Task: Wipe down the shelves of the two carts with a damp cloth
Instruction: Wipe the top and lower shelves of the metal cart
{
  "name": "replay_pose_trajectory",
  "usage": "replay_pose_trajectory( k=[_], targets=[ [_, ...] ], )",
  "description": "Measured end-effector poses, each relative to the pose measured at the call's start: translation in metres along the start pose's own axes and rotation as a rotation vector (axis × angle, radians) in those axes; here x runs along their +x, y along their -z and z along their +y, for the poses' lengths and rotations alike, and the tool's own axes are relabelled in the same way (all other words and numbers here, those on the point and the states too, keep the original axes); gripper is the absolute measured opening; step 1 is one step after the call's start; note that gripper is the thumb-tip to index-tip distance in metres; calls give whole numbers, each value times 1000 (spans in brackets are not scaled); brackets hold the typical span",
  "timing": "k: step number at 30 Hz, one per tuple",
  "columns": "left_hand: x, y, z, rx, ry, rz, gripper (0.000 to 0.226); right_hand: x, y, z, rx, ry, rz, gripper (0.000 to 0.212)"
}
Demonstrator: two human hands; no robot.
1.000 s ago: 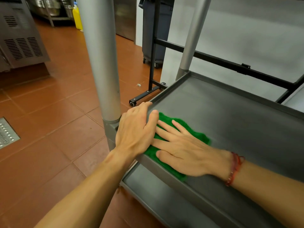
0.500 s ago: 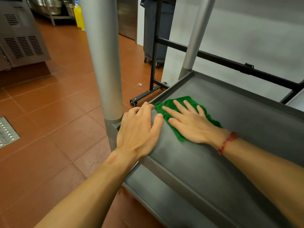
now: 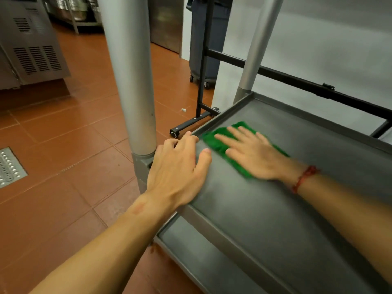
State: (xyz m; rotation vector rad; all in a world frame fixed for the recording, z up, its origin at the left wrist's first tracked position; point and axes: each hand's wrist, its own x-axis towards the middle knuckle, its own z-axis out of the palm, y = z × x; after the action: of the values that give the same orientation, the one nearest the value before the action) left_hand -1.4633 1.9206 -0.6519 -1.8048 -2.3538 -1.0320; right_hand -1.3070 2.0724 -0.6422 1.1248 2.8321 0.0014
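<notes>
Shelf: grey metal cart shelf, raised rim
On it: green cloth near the left edge; left hand resting on the rim corner
Below: lower shelf

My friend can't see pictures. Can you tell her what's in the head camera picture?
A person's right hand presses a green cloth flat on a grey cart shelf. The left hand rests on the shelf's edge beside a silver post. The floor has red-brown tiles.
</notes>
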Motion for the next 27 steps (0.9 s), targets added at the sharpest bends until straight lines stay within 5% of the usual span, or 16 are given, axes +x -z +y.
replay_pose_trajectory(
  k=[5, 12, 20, 24, 27],
  targets=[
    [9, -10, -5, 271, -23, -66, 56, 20, 0, 16, 69, -132, -50, 47],
    [19, -21, -6, 393, -97, -38, 55, -27, -2, -25, 83, 268, -25, 63],
    [26, -20, -10, 318, -95, -109, 70, 62, -7, 80, 9, -47, 35, 72],
    [27, -21, -12, 304, -109, -111, 68, 82, -4, 122, 85, -370, 14, 52],
    [30, -21, -14, 303, -110, -109, 69, 73, 0, 101, 71, -304, -21, 56]
  ],
)
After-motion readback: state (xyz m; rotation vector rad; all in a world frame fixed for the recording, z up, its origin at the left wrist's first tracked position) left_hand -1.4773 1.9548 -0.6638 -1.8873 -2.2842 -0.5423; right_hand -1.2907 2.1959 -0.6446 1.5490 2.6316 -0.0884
